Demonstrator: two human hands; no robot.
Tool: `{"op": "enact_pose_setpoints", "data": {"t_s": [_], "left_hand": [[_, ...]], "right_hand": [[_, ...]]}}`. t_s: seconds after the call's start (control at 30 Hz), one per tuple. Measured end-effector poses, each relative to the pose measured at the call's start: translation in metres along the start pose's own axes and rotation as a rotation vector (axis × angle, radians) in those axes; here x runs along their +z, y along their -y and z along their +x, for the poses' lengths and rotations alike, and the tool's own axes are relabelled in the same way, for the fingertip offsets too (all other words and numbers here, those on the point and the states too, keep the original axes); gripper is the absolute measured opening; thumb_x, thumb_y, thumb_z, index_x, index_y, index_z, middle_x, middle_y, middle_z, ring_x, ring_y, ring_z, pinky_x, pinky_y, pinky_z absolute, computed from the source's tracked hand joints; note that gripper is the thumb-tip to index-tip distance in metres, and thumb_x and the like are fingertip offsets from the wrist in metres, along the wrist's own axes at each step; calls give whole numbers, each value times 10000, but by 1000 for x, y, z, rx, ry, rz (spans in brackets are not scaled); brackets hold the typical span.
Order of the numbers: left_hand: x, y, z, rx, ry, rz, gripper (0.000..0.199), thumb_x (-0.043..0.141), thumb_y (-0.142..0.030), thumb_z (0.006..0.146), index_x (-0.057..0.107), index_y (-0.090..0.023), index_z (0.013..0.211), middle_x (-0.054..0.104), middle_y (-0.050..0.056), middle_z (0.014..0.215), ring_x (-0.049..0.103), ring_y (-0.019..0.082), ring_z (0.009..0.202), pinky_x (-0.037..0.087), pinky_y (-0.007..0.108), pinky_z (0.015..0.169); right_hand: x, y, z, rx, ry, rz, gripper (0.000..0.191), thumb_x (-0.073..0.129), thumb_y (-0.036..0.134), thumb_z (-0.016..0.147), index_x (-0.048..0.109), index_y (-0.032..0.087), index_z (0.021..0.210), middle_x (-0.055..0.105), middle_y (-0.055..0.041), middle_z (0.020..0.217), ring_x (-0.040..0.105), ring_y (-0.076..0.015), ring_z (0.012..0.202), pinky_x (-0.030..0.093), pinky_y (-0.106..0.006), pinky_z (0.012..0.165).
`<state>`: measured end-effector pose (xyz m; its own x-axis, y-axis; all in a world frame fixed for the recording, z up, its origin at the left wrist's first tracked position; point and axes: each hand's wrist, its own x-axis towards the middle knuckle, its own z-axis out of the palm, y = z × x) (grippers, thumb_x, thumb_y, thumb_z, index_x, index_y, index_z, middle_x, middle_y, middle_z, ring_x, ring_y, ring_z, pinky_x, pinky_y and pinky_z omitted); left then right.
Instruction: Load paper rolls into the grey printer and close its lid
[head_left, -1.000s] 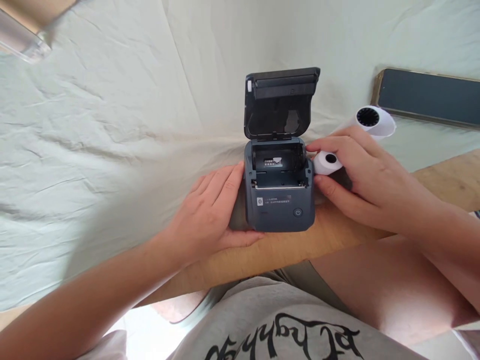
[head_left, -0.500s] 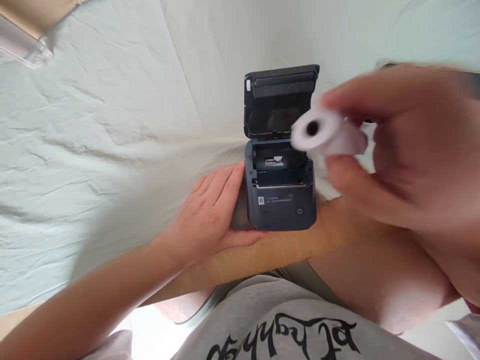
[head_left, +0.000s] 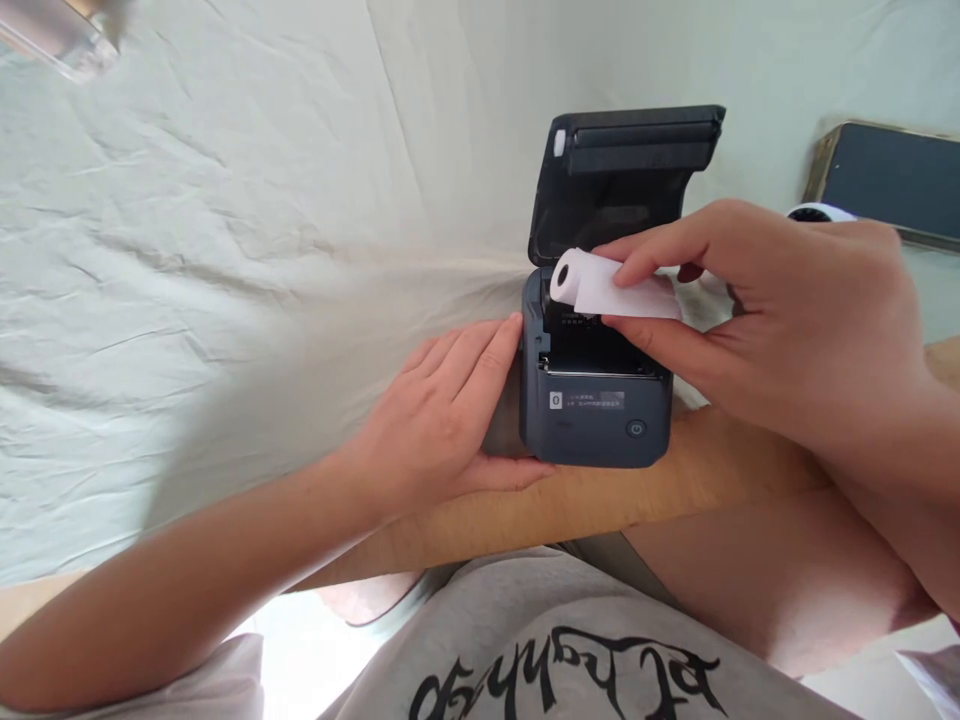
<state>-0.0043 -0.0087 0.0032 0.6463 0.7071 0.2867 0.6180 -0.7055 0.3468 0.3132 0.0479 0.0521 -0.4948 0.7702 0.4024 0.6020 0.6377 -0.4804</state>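
A dark blue label printer (head_left: 592, 425) sits near the table's front edge with its lid (head_left: 622, 180) swung up and its paper bay exposed. My left hand (head_left: 450, 420) rests against the printer's left side, fingers stretched out and the thumb along its lower front edge. Between the thumb and fingers of my right hand (head_left: 780, 300) is a small white paper roll (head_left: 600, 284), its hollow core facing left. The roll is tilted over the upper part of the bay, and a loose flap of paper hangs along it. My fingers hide its right end.
A dark, flat rectangular object (head_left: 896, 185) lies at the far right. Partly behind my right hand is another white roll-like thing (head_left: 821, 212). A clear plastic item (head_left: 67, 40) is at the top left. Pale cloth (head_left: 262, 200) covers the table behind a bare wooden edge (head_left: 480, 535).
My right hand has brought the paper roll down and left, from beside the printer to over its bay. The view has shifted slightly; my left hand stays against the printer.
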Motion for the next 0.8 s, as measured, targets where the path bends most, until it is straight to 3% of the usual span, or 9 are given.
{"op": "enact_pose_setpoints", "data": {"t_s": [0.1, 0.3, 0.5, 0.67, 0.8], "left_hand": [[0, 0, 0, 6, -6, -1, 1069, 591, -899, 1281, 422, -109, 1981, 779, 275, 1785, 802, 452, 1648, 672, 559, 1366], [0, 0, -1, 4, 12, 21, 1071, 574, -891, 1289, 418, -75, 1964, 776, 285, 1781, 801, 448, 1647, 669, 547, 1366], [1, 1, -2, -9, 35, 14, 1089, 589, -913, 1276, 382, -108, 1979, 757, 283, 1801, 793, 460, 1663, 675, 575, 1373], [2, 2, -1, -21, -32, -115, 1051, 652, -899, 1265, 315, -289, 2052, 771, 208, 1801, 813, 420, 1644, 707, 600, 1358], [-1, 4, 0, -32, 31, -115, 769, 809, -851, 1214, 664, -498, 1882, 742, 158, 1820, 823, 418, 1579, 720, 659, 1321]], "right_hand": [[0, 2, -1, 24, -31, -14, 37, 787, 264, 1216, 812, 290, 1208, 927, 50, 1094, 875, -157, 893, 623, -385, 753], [3, -4, -1, -41, 9, -21, 109, 796, 274, 1200, 872, 325, 1260, 965, 17, 1285, 943, -201, 1064, 774, -377, 881], [1, -6, 1, -36, 35, 28, 138, 746, 173, 1119, 806, 286, 1067, 959, 38, 1314, 954, -176, 1166, 803, -333, 1015], [-3, 1, 2, -132, 74, 125, 166, 791, 228, 1150, 749, 289, 1001, 940, 35, 1202, 907, -157, 1052, 778, -342, 932], [-5, -1, -2, -162, 243, 180, 257, 665, 326, 1230, 792, 311, 1007, 882, -9, 1089, 854, -200, 1021, 756, -457, 1086]]}}
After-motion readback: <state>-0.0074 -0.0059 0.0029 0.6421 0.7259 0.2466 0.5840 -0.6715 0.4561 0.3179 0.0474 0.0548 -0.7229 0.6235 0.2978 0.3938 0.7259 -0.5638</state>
